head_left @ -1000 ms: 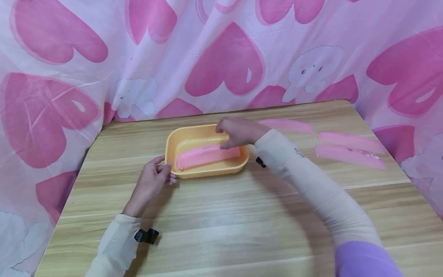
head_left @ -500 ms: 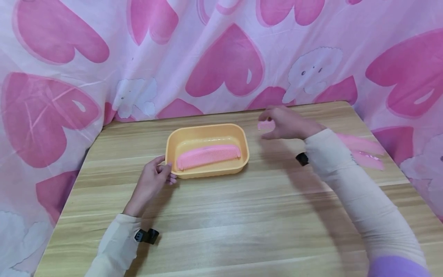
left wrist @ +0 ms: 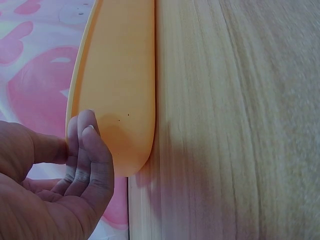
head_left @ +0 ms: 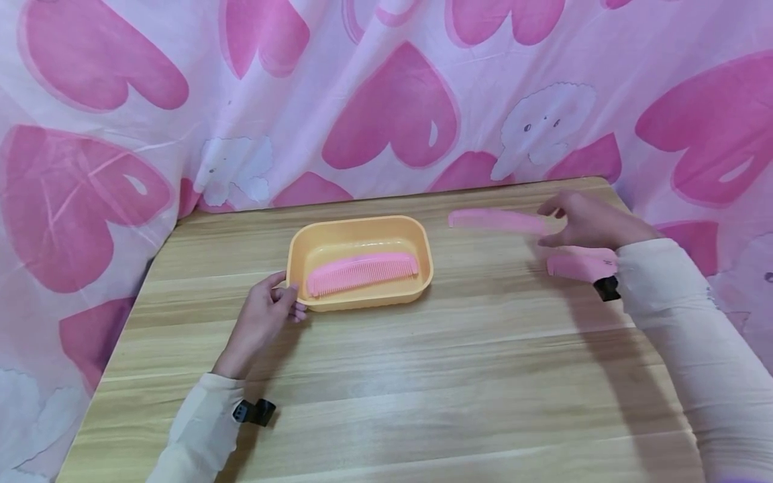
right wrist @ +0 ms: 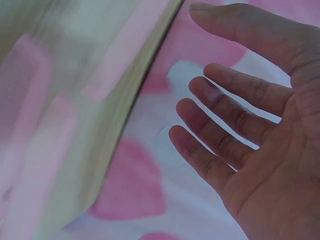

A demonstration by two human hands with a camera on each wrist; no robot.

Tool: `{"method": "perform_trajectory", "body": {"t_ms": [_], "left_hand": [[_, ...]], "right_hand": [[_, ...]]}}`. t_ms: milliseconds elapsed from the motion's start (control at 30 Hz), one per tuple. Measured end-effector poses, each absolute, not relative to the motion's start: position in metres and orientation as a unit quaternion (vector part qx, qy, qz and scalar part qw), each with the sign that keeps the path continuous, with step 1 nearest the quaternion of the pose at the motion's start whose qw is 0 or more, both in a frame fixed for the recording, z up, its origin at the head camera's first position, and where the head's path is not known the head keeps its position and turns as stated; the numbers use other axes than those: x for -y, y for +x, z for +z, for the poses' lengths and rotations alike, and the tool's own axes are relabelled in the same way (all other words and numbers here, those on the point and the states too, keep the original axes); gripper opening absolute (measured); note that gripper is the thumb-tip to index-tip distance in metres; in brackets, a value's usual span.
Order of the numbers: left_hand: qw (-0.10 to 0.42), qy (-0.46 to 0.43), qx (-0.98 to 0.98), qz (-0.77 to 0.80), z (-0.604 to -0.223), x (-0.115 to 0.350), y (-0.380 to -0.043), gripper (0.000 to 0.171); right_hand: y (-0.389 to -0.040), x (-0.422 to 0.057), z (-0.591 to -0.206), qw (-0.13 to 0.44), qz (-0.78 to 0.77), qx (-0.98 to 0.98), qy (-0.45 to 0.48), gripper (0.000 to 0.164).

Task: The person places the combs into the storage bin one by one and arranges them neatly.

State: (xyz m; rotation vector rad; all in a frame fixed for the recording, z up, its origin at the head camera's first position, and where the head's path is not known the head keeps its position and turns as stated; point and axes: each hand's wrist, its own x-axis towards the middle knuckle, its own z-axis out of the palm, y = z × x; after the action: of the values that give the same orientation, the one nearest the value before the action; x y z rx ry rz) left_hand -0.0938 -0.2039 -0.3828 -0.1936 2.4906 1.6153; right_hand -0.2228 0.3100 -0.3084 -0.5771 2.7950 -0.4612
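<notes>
A yellow-orange plastic basin [head_left: 362, 303] sits on the table with one pink comb [head_left: 362, 272] lying inside it. My left hand [head_left: 264, 320] pinches the basin's left end, thumb and fingers at the rim; the left wrist view shows the grip on the basin wall [left wrist: 117, 75] up close. At the right, my right hand [head_left: 588, 220] is in the air with fingers spread and nothing between them. Just left of it lies a second pink comb [head_left: 495, 220]. Another pink comb [head_left: 576, 265] lies below the hand, partly covered by the wrist and sleeve.
The wooden table [head_left: 392, 389] ends at a back edge against a pink curtain [head_left: 386, 100] printed with hearts. Black wrist cameras sit on both cuffs. In the right wrist view several pink combs are blurred near the table edge [right wrist: 135, 100].
My right hand has moved from over the basin to the right, past the back comb, to the combs at the right. The left hand and the basin have stayed in place.
</notes>
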Motion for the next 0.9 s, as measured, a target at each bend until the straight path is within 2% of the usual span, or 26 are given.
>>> {"method": "perform_trajectory", "body": {"t_ms": [467, 900], "left_hand": [[0.086, -0.071, -0.837, 0.535, -0.383, 0.204, -0.095, 0.051], [0.087, -0.067, -0.832, 0.544, -0.384, 0.204, -0.095, 0.05]], "right_hand": [[-0.208, -0.392, -0.333, 0.137, -0.137, -0.97, -0.148, 0.06], [-0.195, -0.434, -0.354, 0.181, -0.118, -0.969, -0.124, 0.07]]}}
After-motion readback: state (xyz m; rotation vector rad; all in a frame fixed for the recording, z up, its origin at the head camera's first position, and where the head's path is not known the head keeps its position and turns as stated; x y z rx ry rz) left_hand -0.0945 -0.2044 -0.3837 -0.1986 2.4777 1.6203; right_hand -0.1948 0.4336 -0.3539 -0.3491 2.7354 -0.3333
